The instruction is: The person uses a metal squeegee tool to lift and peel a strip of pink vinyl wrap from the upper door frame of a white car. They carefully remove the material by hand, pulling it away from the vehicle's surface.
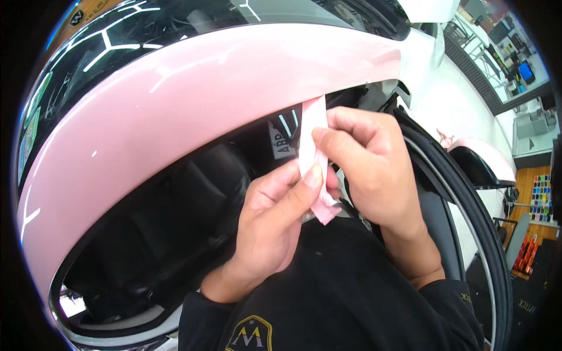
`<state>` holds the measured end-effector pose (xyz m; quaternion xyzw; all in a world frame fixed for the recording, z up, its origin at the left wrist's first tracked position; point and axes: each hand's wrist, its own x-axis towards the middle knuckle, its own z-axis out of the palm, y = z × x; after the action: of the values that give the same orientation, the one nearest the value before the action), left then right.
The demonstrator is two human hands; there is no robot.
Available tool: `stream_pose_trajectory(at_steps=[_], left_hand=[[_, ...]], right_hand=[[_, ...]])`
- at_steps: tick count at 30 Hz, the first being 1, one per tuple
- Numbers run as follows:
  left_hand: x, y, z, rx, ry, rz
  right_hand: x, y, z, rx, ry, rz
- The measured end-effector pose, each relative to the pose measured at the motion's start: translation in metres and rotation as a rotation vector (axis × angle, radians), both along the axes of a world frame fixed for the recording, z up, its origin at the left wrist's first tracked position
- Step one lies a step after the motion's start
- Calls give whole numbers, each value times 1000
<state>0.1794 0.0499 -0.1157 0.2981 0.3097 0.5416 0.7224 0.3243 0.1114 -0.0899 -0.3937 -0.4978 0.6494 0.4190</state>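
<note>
Already the pink panel [234, 76] looks smooth along most of its length; what's left, I judge, is the strip [312, 126], whose upper end meets the panel's lower edge, though I can't tell if it's joined there. It's between my fingers below that edge: my left hand [272, 210] pinches it low, my right hand [374, 161] just above. I count one strip, one panel, one mirror [486, 158], two hands.

Lt pink strip [312, 120], pink car body [193, 99], blk seat [205, 181], blk shirt [351, 286]
</note>
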Motion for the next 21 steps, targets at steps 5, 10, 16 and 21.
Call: stream_pose_trajectory(at_steps=[5, 10, 16, 21], left_hand=[[-18, -20, 6, 80, 44, -59], [-37, -31, 12, 132, 77, -131], [-67, -7, -19, 227, 318, -127], [-36, 34, -15, 29, -33, -38]], right_hand=[[-14, -26, 10, 135, -144, -69], [-25, -47, 27, 184, -224, -87], [-27, -47, 25, 353, -298, -104], [-24, -50, 21, 496, -466, -81]])
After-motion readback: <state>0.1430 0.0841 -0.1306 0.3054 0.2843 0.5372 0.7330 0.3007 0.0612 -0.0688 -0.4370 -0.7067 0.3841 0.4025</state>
